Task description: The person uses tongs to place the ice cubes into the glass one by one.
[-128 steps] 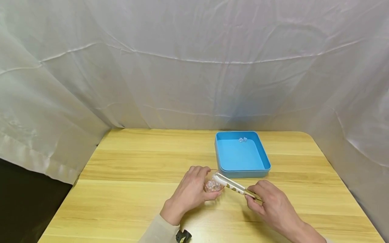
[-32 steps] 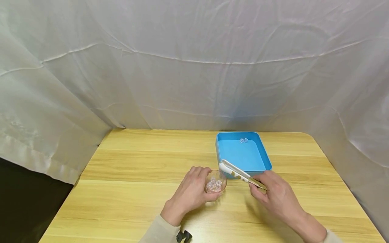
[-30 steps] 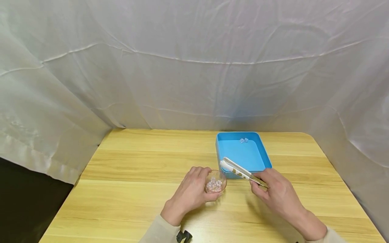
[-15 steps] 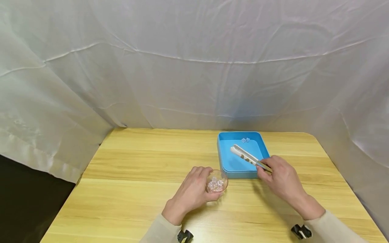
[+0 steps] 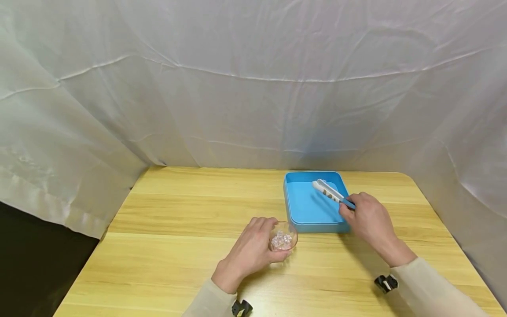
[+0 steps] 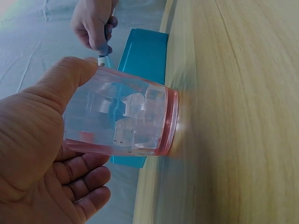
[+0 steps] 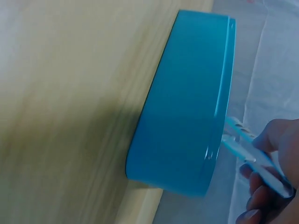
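My left hand grips a clear, pink-tinted cup between thumb and fingers. The cup stands on the table, and several clear ice-like cubes lie in it. My right hand holds a pair of tongs, white with brown spots at the tip half. Their tips reach over the far part of a square blue box. Clear cubes in that box are mostly hidden behind the tips. Whether anything is between the tips, I cannot tell. In the right wrist view the box wall hides the tips.
A light wooden table bears the box and the cup, with the box behind and to the right of the cup. Pale grey cloth hangs behind the table and at both sides. Each wrist wears a small black device.
My right hand has carried the tongs from the cup, up and to the right, over the far part of the blue box. My left hand stays on the cup.
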Motion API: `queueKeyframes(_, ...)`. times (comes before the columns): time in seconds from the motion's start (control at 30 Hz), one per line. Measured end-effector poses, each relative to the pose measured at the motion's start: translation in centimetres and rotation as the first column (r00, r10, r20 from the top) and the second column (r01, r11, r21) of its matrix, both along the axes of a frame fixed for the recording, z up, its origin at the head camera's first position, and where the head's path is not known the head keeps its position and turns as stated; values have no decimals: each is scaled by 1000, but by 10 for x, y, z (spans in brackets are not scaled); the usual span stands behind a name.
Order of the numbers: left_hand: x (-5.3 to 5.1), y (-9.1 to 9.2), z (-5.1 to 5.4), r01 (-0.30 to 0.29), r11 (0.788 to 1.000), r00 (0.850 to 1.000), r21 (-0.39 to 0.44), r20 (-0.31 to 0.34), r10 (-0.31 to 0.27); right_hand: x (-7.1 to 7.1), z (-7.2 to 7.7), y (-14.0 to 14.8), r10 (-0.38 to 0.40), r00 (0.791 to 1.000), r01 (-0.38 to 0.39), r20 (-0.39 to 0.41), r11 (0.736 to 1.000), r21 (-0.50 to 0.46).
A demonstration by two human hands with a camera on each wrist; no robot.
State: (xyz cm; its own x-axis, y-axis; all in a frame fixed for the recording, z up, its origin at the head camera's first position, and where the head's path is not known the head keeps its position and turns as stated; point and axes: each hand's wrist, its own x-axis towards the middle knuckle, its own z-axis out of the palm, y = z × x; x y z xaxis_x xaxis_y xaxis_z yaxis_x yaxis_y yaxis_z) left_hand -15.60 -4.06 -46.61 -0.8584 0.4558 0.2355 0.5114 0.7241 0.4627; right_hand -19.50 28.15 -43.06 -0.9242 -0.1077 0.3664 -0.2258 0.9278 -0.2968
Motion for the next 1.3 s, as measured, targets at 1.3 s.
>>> queueKeyframes(1.3, 0, 4, -2, 0, 1000, 1000, 17, 19, 0, -42, -11, 1, -170, 978, 144, 121, 970, 198)
